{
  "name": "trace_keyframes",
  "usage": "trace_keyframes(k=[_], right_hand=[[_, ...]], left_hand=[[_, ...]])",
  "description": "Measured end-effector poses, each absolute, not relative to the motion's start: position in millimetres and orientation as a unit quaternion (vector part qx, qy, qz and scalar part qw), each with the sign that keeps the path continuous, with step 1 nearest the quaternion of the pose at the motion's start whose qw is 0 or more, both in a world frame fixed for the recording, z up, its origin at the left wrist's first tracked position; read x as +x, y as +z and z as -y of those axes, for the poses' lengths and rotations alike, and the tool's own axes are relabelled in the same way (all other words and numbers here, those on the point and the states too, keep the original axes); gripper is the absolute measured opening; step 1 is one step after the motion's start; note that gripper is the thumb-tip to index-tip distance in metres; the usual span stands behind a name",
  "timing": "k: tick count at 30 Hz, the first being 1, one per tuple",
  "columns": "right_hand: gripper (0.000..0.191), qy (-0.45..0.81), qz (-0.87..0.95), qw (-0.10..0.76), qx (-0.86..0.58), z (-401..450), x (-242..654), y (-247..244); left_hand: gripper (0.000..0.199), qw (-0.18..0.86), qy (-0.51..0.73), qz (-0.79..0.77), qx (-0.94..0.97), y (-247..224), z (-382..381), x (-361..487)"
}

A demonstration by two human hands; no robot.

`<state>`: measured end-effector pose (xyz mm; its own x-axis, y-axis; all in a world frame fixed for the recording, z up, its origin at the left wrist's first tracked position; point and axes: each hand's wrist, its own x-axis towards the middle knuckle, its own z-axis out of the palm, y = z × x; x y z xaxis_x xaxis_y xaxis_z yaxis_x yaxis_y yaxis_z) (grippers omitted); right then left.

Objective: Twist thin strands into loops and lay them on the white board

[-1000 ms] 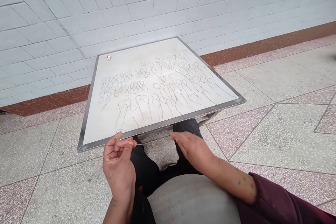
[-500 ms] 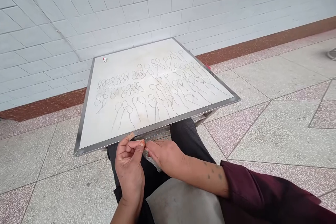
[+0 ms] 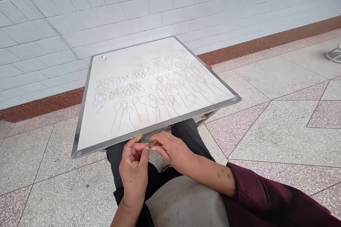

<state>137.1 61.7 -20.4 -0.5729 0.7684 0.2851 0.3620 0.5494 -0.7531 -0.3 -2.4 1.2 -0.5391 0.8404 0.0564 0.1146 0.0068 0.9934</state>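
Note:
My left hand is closed in a pinch, thumb against index finger, on a thin thread or wire that barely shows at the fingertips. Tape wraps one of its fingertips. Close to its right is my right hand, thumb and index finger slightly apart, with nothing I can make out between them. Both hands are over my lap, just off the near edge of the white table. On the tabletop lie many thin dark wire-like pieces, some with one loop and a long tail, others shaped like figure eights.
A small white and red object sits at the table's far left corner. The table has a grey metal rim. Behind it rises a white tiled wall. A round metal stool base stands on the floor at far right.
My right hand has drawn back slightly to the right from my left fingertips, and its thumb and index finger have parted. The left hand keeps its pinch. The view has shifted slightly.

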Motion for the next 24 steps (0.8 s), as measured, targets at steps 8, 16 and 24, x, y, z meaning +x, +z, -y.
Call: trace_keyframes(k=[8,16,24], right_hand=[[0.006,0.633,0.600,0.378,-0.310,-67,139,-16],[0.016,0.716,0.517,0.373,-0.285,-67,139,-10],[0.017,0.731,0.499,0.362,-0.291,-67,138,-6]], left_hand=[[0.047,0.434,0.563,-0.608,0.355,3,2,3],[0.046,0.488,0.582,-0.570,0.315,-5,4,0],[0.048,0.525,0.584,-0.549,0.285,3,3,4]])
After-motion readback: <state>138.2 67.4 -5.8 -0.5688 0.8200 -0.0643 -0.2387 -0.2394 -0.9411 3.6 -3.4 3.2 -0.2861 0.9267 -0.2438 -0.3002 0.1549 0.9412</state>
